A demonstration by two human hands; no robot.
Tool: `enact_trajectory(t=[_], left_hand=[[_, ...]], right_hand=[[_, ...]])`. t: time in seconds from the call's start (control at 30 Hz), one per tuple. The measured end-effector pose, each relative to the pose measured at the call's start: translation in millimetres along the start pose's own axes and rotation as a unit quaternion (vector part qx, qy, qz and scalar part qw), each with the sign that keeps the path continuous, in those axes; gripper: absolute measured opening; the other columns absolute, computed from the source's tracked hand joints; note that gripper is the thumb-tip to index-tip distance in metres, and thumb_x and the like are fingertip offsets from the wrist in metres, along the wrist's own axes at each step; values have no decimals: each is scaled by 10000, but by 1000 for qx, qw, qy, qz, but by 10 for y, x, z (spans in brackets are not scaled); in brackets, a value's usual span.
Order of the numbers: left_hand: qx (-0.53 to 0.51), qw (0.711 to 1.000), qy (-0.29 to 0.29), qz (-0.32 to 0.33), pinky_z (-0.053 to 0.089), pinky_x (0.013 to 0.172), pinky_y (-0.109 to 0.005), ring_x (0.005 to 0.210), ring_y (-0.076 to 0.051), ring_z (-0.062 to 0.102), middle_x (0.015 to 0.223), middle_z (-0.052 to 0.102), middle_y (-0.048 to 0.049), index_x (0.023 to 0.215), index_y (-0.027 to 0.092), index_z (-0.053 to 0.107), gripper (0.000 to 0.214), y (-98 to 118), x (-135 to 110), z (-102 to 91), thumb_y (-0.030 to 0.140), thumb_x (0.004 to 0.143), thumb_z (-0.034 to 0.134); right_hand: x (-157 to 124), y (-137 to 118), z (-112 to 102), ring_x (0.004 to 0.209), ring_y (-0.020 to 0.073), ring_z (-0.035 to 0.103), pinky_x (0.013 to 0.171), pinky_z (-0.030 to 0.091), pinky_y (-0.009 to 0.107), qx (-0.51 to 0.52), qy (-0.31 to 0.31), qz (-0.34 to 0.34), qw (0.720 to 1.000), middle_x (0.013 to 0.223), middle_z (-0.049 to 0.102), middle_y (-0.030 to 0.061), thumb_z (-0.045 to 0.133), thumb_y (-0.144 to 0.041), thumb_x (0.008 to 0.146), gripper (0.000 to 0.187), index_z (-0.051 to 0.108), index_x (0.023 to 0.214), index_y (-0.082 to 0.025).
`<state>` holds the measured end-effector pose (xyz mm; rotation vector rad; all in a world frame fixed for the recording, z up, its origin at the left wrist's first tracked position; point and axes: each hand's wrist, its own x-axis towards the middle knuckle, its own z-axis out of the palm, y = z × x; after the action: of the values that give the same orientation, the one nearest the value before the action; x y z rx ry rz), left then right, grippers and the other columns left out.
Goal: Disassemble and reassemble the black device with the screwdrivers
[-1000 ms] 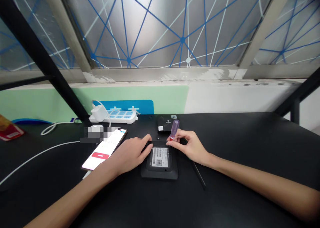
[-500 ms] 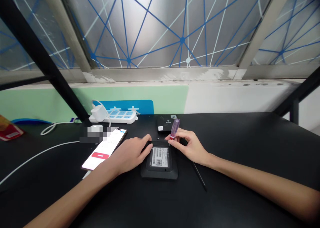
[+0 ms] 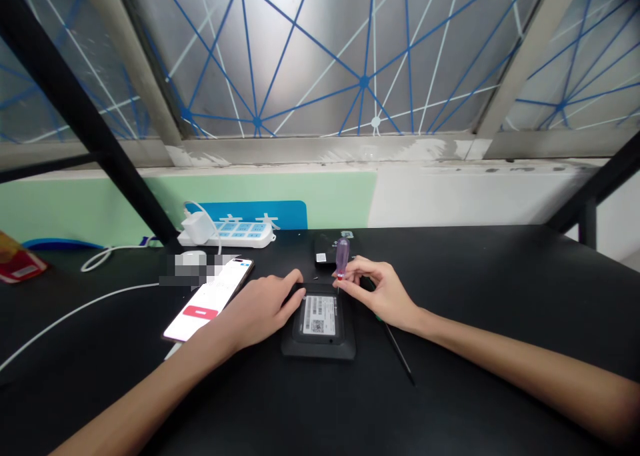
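A flat black electronic device (image 3: pixel 318 347) with a white printed label (image 3: pixel 321 315) on its upper face lies on the black table. My left hand (image 3: pixel 265 303) holds it at the upper left, with thumb and forefinger on its edge. In my right hand (image 3: pixel 377 288) a small screwdriver with a clear purple handle (image 3: pixel 343 255) is pinched between thumb and fingers. It stands nearly upright, its tip down at the device's upper right corner; fingertips partly cover the shaft. Under the right hand lies a thin dark rod-like tool (image 3: pixel 399 354), its upper end partly hidden.
Behind the device sits a small black box (image 3: pixel 326 248) with a white sticker. A tiny dark piece (image 3: pixel 315 278) lies between them. Left of my left hand are a lit phone (image 3: pixel 213 296), a white cable (image 3: pixel 75 319) and a power strip (image 3: pixel 250 235) with a charger.
The screwdriver handle has swung from leaning right to nearly upright, while its tip stays at the same corner. My right fingers have shifted slightly; my left hand and the device stay put.
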<state>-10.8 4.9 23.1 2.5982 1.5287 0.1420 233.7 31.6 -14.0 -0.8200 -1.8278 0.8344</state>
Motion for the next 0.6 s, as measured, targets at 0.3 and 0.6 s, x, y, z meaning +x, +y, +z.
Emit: enact_trajectory(t=[0.3, 0.6], left_hand=[[-5, 1000, -7, -3, 399, 610, -318, 680, -236, 617, 741, 625, -30, 1105, 213, 509, 336, 4, -8, -12, 425, 1027, 261], [-5, 1000, -10, -2, 395, 617, -324, 679, -238, 613, 734, 620, -27, 1125, 215, 501, 327, 2, -8, -8, 415, 1030, 260]], right_hand=[[11, -42, -2, 692, 173, 601, 679, 506, 334, 22, -14, 12, 1000, 833, 721, 72, 644, -380, 888, 223, 685, 950, -170], [2, -16, -11, 771, 195, 677, 739, 530, 345, 53, 10, 25, 998, 852, 730, 70, 640, -378, 901, 215, 650, 969, -174]])
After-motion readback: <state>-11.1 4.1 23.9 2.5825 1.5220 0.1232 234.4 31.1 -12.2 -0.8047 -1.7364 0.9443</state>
